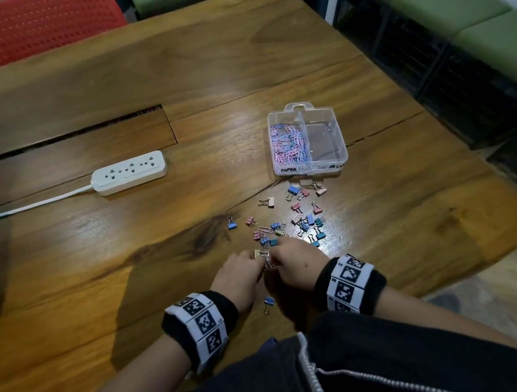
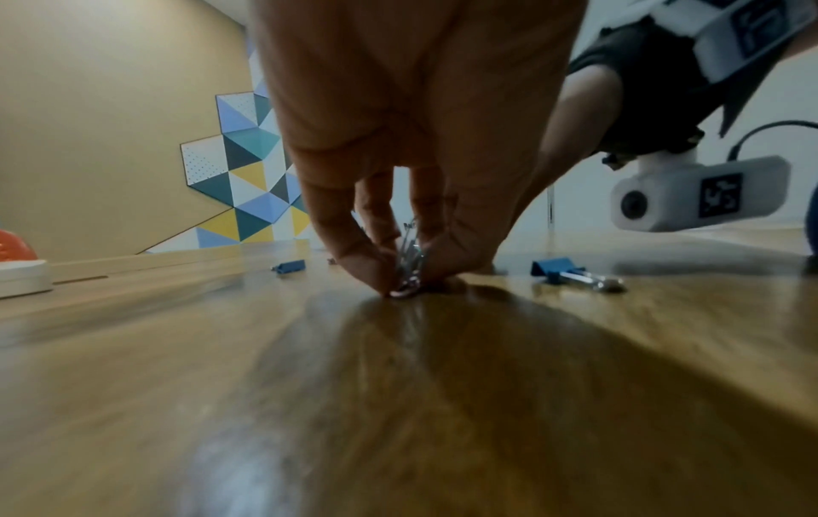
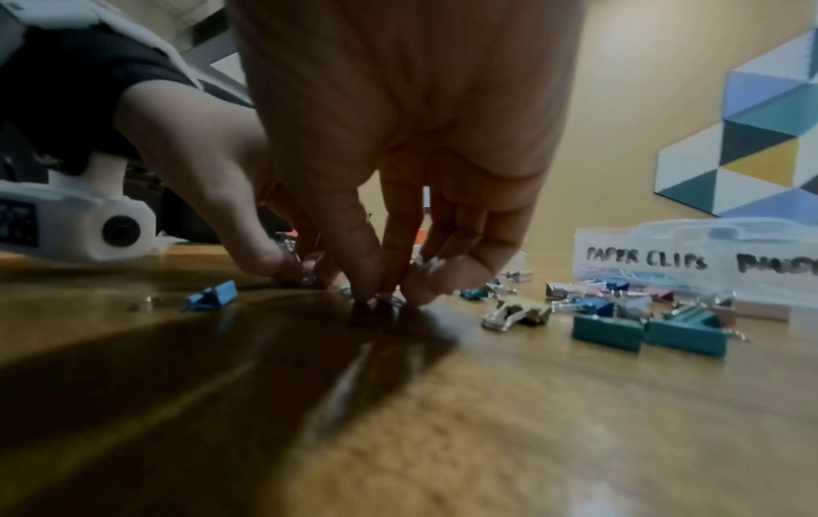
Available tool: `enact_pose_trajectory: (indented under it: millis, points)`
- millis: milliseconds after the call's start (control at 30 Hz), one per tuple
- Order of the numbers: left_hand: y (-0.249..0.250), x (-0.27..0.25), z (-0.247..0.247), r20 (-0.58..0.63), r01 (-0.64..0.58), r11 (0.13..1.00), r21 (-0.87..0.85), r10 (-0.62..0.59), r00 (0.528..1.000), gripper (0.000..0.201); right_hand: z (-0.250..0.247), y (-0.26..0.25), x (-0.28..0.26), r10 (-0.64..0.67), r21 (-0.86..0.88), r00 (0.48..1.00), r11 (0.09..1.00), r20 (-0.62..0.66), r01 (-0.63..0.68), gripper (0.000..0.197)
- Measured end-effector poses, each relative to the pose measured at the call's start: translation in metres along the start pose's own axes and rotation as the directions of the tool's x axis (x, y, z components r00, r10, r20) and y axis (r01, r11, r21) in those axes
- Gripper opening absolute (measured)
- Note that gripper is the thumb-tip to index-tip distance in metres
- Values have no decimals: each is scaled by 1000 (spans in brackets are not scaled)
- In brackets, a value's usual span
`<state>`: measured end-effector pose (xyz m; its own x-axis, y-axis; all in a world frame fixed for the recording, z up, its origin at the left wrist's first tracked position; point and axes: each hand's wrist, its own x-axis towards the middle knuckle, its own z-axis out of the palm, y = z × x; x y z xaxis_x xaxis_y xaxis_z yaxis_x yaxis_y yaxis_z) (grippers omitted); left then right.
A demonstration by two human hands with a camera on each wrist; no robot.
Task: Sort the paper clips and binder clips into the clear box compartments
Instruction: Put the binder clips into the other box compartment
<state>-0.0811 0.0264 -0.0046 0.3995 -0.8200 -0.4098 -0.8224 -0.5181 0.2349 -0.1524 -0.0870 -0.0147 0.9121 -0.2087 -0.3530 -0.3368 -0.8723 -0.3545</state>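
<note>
Both hands work low on the worktop (image 1: 93,245), close to the person's body. Left hand (image 1: 238,277) has its fingers (image 2: 354,252) curled tight round a small bunch of wire, prob. silver clip handles or paper clips; the bunch stands nearly upright w/ its lower end touching the wood. Right hand (image 1: 291,264) sits just beside it, fingers (image 3: 367,266) narrow and tips down on the wood, pinching at something small & shiny. Too blurred to say if it's properly held yet.

Binder clips (image 1: 296,220) lie scattered between the hands and the clear box (image 1: 306,139), some touching each other, one blue clip (image 1: 269,303) apart between the wrists. Box is well ahead, to the right. Its left compartment, labelled PAPER CLIPS, is full of pink/blue paper clips (image 1: 287,142); right compartment looks empty. One loose paper clip (image 1: 265,229) lies in the scatter.

Handling, as a judgement:
- Binder clips: light, stiff, springy. Painted bodies are smooth, so likely to skid on glossy wood.
- Best hold: pinch across the folded body, or hook the wire handles where they stand up. Handles flop, so the body grip is steadier.
- Several fit in one hand, but a loose bunch can spill.
- Paper clip: flat, thin, hard to lift off wood. Slide a nail under one end or drag it first.
- Nothing fragile here.
</note>
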Motion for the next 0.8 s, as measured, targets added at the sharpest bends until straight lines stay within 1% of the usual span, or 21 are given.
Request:
enact_pose_trajectory:
  millis: [100, 167, 200, 267, 300, 333, 400, 467, 500, 533, 567, 633, 667, 700, 733, 767, 800]
  points:
    - [1, 1, -1, 11, 5, 1000, 1, -5, 1000, 29, -2, -2, 0, -53, -32, 998, 998, 21, 54, 18]
    - [-1, 2, -4, 15, -3, 999, -34, 3, 1000, 29, -3, -3, -1, -72, -2, 997, 997, 22, 72, 18]
    - [-2, 3, -6, 4, -6, 998, -65, 6, 1000, 26, -3, -2, -1, -80, 30, 997, 996, 8, 80, 19]
    - [-8, 4, -7, -40, 22, 983, -185, -30, 999, 12, -3, 1, -3, -79, 88, 996, 993, -31, 82, 19]
    - [-13, 5, -7, -38, 66, 958, -281, -79, 996, 10, -3, 3, -4, -70, 118, 997, 990, -40, 74, 20]
    - [-18, 6, -7, -14, 124, 912, -392, -141, 990, 12, -3, 6, -4, -51, 174, 998, 983, -37, 57, 21]
    - [-29, 8, -7, 41, 207, 772, -601, -228, 973, 13, -2, 11, -6, 23, 374, 1000, 927, 11, -25, 22]
    - [-38, 8, -12, 91, 230, 637, -736, -243, 966, 10, -4, 16, -7, 93, 573, 991, 809, 97, -131, 20]
    - [-40, 8, -15, 132, 245, 528, -813, -241, 961, 12, -5, 18, -8, 113, 645, 985, 745, 133, -173, 17]
    - [-40, 7, -17, 190, 273, 379, -884, -242, 952, 17, -7, 19, -8, 125, 701, 980, 684, 156, -199, 14]
    - [-40, 6, -19, 252, 304, 205, -930, -242, 937, 22, -9, 19, -8, 132, 748, 976, 628, 172, -217, 15]
    - [-39, 6, -19, 349, 333, -111, -937, -215, 912, 26, -13, 18, -7, 141, 833, 972, 502, 188, -234, 21]
    - [-38, 5, -17, 379, 333, -240, -912, -183, 907, 22, -15, 17, -6, 144, 874, 970, 422, 197, -240, 23]
    - [-37, 5, -15, 405, 336, -348, -875, -145, 903, 14, -16, 16, -4, 147, 913, 967, 326, 209, -247, 25]
    - [-36, 5, -13, 422, 342, -416, -843, -117, 899, 8, -17, 15, -3, 153, 938, 961, 230, 229, -260, 27]
    - [-35, 5, -13, 432, 343, -455, -822, -104, 896, 6, -18, 14, -2, 160, 948, 954, 155, 254, -278, 27]
    - [-34, 6, -12, 444, 354, -450, -820, -109, 890, 10, -17, 12, -1, 164, 946, 947, 126, 276, -298, 26]
